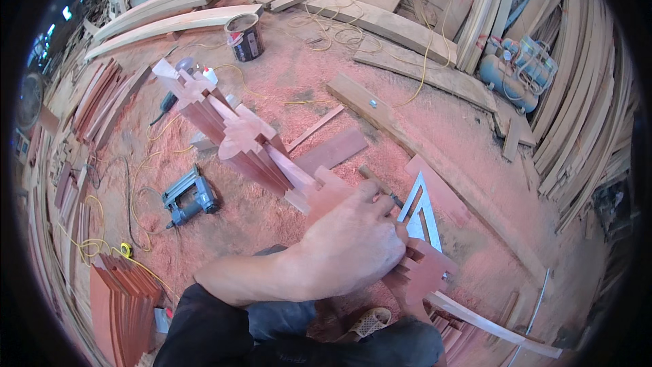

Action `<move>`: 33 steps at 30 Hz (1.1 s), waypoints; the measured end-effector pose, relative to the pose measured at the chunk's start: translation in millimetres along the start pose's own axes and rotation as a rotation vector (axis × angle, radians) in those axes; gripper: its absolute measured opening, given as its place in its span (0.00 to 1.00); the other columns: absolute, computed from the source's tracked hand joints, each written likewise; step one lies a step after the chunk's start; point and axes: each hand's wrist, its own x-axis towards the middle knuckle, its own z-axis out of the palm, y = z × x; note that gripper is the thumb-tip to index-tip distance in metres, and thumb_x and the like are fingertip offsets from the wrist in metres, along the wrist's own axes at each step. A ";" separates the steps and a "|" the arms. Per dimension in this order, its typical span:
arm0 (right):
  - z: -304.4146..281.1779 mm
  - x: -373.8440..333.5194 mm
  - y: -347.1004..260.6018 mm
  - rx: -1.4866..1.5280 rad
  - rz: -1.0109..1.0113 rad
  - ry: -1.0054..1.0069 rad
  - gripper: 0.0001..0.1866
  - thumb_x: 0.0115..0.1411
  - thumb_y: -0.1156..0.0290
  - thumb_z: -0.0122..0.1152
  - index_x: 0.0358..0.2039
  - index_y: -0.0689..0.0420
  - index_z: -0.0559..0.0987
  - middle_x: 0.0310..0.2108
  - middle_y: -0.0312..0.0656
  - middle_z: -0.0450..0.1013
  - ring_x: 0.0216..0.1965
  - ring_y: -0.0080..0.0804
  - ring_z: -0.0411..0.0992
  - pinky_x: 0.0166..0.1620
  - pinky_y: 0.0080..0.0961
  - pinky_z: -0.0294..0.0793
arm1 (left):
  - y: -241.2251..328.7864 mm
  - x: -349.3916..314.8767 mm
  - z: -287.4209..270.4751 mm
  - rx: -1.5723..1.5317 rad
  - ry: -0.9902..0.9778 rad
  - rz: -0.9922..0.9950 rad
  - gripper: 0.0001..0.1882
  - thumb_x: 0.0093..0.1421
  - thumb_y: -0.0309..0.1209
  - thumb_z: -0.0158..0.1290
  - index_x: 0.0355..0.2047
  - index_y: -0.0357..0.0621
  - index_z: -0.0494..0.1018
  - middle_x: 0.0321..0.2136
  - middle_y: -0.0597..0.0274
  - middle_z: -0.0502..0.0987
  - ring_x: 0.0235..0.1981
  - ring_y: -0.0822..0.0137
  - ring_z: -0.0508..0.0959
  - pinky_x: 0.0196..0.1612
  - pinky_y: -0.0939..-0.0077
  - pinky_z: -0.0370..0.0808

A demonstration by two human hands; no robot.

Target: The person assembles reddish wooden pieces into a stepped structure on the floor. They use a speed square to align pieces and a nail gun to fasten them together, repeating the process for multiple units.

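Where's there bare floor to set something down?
Mostly between the long beam and the weathered planks by the air compressor, sawdust aside; a smaller patch between the nail gun and notched wooden workpiece. Crowded: around the left hand and triangular square, and lower left along the stacked red boards.

My left hand (360, 234) lies over the near part of a row of wooden pieces (248, 141), which runs from there away to the left. On the floor (282, 85) left of the row sits a nail gun (193, 197); nearer me, at the lower left, is a stack of boards (119, 306), with a tape measure (125, 249) just behind it. Beyond the row's far end stands a bucket (244, 37). Right of the row lies a flat board (334, 149), then a handled tool (375, 180) and, right beside it, a set square (418, 186). Farther right a long beam (435, 156) runs diagonally, and behind it, at the far right, an air compressor (506, 85) sits beside long planks (577, 105).
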 end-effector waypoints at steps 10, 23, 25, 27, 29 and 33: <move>5.4 13.9 1.8 -0.016 -0.012 0.063 0.24 0.57 0.47 0.78 0.45 0.50 0.85 0.31 0.43 0.83 0.33 0.45 0.84 0.35 0.44 0.83 | -8.8 -0.5 6.1 -0.161 0.099 -0.020 0.17 0.53 0.47 0.67 0.31 0.47 0.80 0.31 0.65 0.83 0.45 0.63 0.80 0.55 0.61 0.72; -14.8 1.2 -5.2 0.060 0.037 -0.040 0.27 0.54 0.42 0.80 0.47 0.46 0.86 0.34 0.44 0.85 0.35 0.50 0.85 0.38 0.49 0.84 | -11.0 10.1 4.8 -0.132 0.124 -0.023 0.16 0.47 0.42 0.73 0.30 0.48 0.82 0.30 0.59 0.84 0.44 0.56 0.84 0.50 0.57 0.74; -21.5 2.0 -6.0 0.118 -0.042 -0.003 0.26 0.55 0.43 0.80 0.46 0.48 0.86 0.36 0.43 0.85 0.35 0.50 0.85 0.39 0.49 0.84 | -13.0 11.5 7.3 -0.137 0.144 -0.013 0.16 0.47 0.42 0.73 0.29 0.47 0.82 0.29 0.58 0.84 0.44 0.55 0.84 0.50 0.56 0.75; -27.9 5.5 -3.4 0.225 0.026 -0.160 0.28 0.57 0.46 0.80 0.51 0.49 0.86 0.43 0.46 0.86 0.43 0.52 0.85 0.47 0.48 0.84 | -14.7 11.9 9.4 -0.139 0.162 -0.004 0.16 0.46 0.42 0.72 0.29 0.46 0.82 0.28 0.58 0.83 0.44 0.55 0.84 0.49 0.55 0.75; -34.9 11.9 4.4 0.324 0.004 -0.211 0.28 0.57 0.47 0.80 0.53 0.49 0.86 0.47 0.49 0.86 0.48 0.52 0.85 0.51 0.48 0.84 | -15.7 11.9 10.9 -0.149 0.165 -0.003 0.16 0.46 0.41 0.72 0.29 0.46 0.82 0.28 0.58 0.83 0.43 0.54 0.84 0.49 0.55 0.75; -41.7 24.5 20.1 0.425 0.027 -0.286 0.28 0.60 0.52 0.78 0.58 0.48 0.85 0.51 0.52 0.85 0.53 0.53 0.84 0.56 0.45 0.82 | -17.1 13.1 12.7 -0.127 0.152 -0.008 0.15 0.46 0.41 0.72 0.28 0.46 0.83 0.27 0.57 0.82 0.42 0.53 0.83 0.48 0.54 0.74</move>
